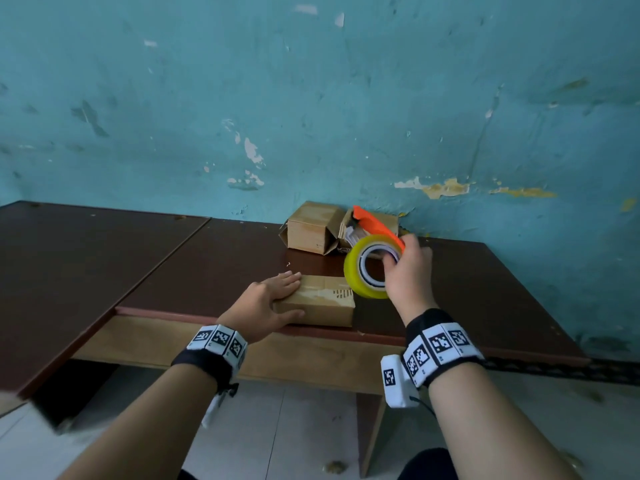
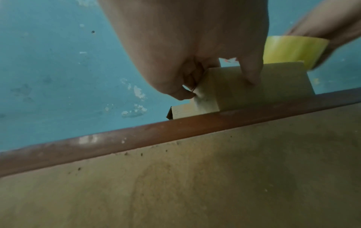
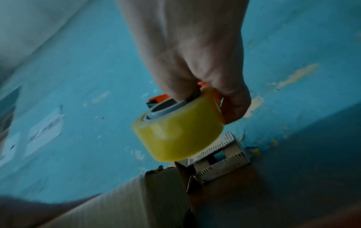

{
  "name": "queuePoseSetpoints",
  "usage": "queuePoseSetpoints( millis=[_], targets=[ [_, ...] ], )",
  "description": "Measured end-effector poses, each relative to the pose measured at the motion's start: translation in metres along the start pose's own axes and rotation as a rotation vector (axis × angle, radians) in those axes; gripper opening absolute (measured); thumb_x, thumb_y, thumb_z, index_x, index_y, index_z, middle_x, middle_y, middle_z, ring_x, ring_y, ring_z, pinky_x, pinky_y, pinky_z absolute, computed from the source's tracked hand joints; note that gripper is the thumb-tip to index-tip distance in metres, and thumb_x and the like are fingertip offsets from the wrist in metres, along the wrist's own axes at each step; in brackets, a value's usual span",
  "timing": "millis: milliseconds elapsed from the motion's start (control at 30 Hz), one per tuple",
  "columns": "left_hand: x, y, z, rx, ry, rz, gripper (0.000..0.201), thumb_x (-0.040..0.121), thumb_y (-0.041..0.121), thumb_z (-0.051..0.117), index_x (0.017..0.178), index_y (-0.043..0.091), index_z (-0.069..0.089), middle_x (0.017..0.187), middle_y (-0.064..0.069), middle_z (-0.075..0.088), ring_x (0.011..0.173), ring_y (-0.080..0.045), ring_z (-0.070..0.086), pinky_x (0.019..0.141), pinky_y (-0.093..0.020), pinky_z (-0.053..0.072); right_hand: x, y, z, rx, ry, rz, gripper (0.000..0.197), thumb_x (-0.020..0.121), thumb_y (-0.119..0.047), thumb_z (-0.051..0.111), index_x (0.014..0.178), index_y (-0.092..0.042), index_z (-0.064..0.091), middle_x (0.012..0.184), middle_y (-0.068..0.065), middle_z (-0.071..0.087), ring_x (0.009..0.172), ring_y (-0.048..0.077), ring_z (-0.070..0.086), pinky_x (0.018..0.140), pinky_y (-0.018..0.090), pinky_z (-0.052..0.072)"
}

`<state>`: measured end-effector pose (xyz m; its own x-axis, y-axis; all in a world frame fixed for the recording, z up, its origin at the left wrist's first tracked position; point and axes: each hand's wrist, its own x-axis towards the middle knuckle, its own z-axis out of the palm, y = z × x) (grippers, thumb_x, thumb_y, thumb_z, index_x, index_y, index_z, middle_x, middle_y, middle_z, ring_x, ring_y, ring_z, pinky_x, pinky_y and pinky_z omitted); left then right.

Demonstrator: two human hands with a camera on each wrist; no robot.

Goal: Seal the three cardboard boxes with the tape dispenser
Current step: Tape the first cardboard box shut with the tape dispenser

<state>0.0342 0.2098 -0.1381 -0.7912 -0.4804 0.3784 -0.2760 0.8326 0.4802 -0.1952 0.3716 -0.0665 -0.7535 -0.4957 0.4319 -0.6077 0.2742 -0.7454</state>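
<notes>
A small cardboard box (image 1: 322, 306) lies at the brown table's (image 1: 214, 265) front edge, with a strip of tape along its top. My left hand (image 1: 273, 299) presses on its left end, fingers flat on top and thumb against the front face (image 2: 244, 92). My right hand (image 1: 408, 271) grips the orange tape dispenser (image 1: 372, 225) with its yellow roll (image 1: 353, 271), which hangs just above the box's right end (image 3: 179, 134). Two more boxes stand at the back by the wall: one (image 1: 313, 226) with loose flaps, the other (image 1: 384, 218) partly hidden behind the dispenser.
The peeling blue wall (image 1: 311, 116) runs right behind the rear boxes. A second dark table (image 1: 69, 271) adjoins on the left. Bare tabletop spreads to the right of the boxes (image 1: 485, 289). The pale floor (image 1: 294, 427) shows below the table edge.
</notes>
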Motion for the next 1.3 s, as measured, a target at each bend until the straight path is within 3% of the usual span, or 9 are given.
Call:
queuePoseSetpoints(
  millis=[133, 267, 433, 667, 767, 867, 933, 1133, 1300],
  targets=[
    [0.005, -0.002, -0.007, 0.083, -0.056, 0.018, 0.077, 0.085, 0.055, 0.076, 0.148, 0.017, 0.054, 0.159, 0.009, 0.043, 0.148, -0.001, 0.033, 0.125, -0.043, 0.03, -0.005, -0.023, 0.015, -0.034, -0.031, -0.335, 0.028, 0.095, -0.007, 0.069, 0.12, -0.015, 0.058, 0.122, 0.005, 0.042, 0.092, 0.015, 0.055, 0.089, 0.025, 0.049],
    [0.0, 0.0, -0.002, 0.013, 0.005, 0.023, 0.072, 0.086, 0.044, 0.081, 0.147, 0.016, 0.056, 0.157, 0.009, 0.046, 0.147, 0.002, 0.032, 0.126, -0.034, 0.027, -0.004, -0.034, 0.029, -0.061, -0.099, -0.521, 0.039, 0.085, 0.005, 0.072, 0.116, -0.018, 0.064, 0.118, 0.001, 0.04, 0.102, 0.014, 0.055, 0.1, 0.022, 0.048],
    [-0.003, -0.002, 0.009, -0.085, 0.097, 0.009, 0.069, 0.084, 0.036, 0.085, 0.144, 0.011, 0.06, 0.152, 0.006, 0.051, 0.145, 0.0, 0.034, 0.124, -0.022, 0.025, -0.011, -0.04, 0.046, -0.091, -0.118, -0.683, 0.051, 0.079, 0.014, 0.067, 0.118, -0.019, 0.063, 0.119, 0.003, 0.038, 0.109, 0.019, 0.051, 0.1, 0.034, 0.052],
    [-0.008, -0.008, 0.012, -0.145, 0.104, 0.001, 0.066, 0.086, 0.039, 0.083, 0.144, 0.016, 0.06, 0.147, 0.021, 0.047, 0.14, 0.014, 0.034, 0.116, -0.006, 0.022, -0.007, -0.037, 0.045, -0.151, -0.189, -0.73, 0.066, 0.079, 0.023, 0.057, 0.13, -0.018, 0.066, 0.127, 0.004, 0.047, 0.116, 0.022, 0.054, 0.103, 0.037, 0.052],
    [-0.01, -0.003, 0.01, -0.301, 0.091, -0.064, 0.048, 0.097, 0.034, 0.071, 0.142, 0.019, 0.062, 0.147, 0.022, 0.053, 0.136, 0.015, 0.041, 0.113, -0.007, 0.029, -0.004, -0.034, 0.047, -0.127, -0.19, -0.734, 0.071, 0.077, 0.026, 0.053, 0.132, -0.016, 0.069, 0.125, 0.004, 0.054, 0.118, 0.022, 0.054, 0.103, 0.038, 0.051],
    [-0.011, 0.009, 0.006, -0.723, 0.173, -0.258, 0.026, 0.108, 0.017, 0.052, 0.123, 0.007, 0.072, 0.099, 0.021, 0.076, 0.097, 0.01, 0.066, 0.087, -0.01, 0.047, -0.003, -0.035, 0.053, -0.133, -0.195, -0.753, 0.071, 0.076, 0.026, 0.055, 0.131, -0.016, 0.07, 0.123, 0.004, 0.056, 0.116, 0.024, 0.054, 0.099, 0.041, 0.052],
    [-0.009, 0.015, 0.005, -0.887, 0.22, -0.346, 0.02, 0.105, 0.009, 0.055, 0.102, 0.006, 0.075, 0.075, 0.017, 0.074, 0.073, 0.005, 0.067, 0.073, -0.015, 0.048, -0.004, -0.039, 0.058, -0.162, -0.191, -0.764, 0.07, 0.076, 0.025, 0.056, 0.129, -0.017, 0.071, 0.121, 0.004, 0.057, 0.113, 0.026, 0.054, 0.096, 0.043, 0.052],
    [-0.003, 0.021, 0.01, -0.961, 0.379, -0.349, 0.019, 0.095, 0.02, 0.073, 0.106, 0.004, 0.076, 0.104, -0.01, 0.079, 0.104, -0.028, 0.074, 0.093, -0.038, 0.059, -0.004, -0.04, 0.061, -0.166, -0.175, -0.758, 0.068, 0.076, 0.023, 0.056, 0.128, -0.018, 0.072, 0.12, 0.003, 0.058, 0.112, 0.025, 0.054, 0.096, 0.041, 0.051],
    [-0.004, 0.013, 0.012, -0.941, 0.477, -0.337, 0.01, 0.094, 0.019, 0.075, 0.101, 0.011, 0.075, 0.085, 0.005, 0.075, 0.083, -0.01, 0.069, 0.075, -0.029, 0.051, -0.007, -0.037, 0.056, -0.138, -0.152, -0.745, 0.068, 0.076, 0.023, 0.059, 0.13, -0.017, 0.07, 0.121, 0.004, 0.057, 0.114, 0.024, 0.054, 0.099, 0.037, 0.052]
  ],
)
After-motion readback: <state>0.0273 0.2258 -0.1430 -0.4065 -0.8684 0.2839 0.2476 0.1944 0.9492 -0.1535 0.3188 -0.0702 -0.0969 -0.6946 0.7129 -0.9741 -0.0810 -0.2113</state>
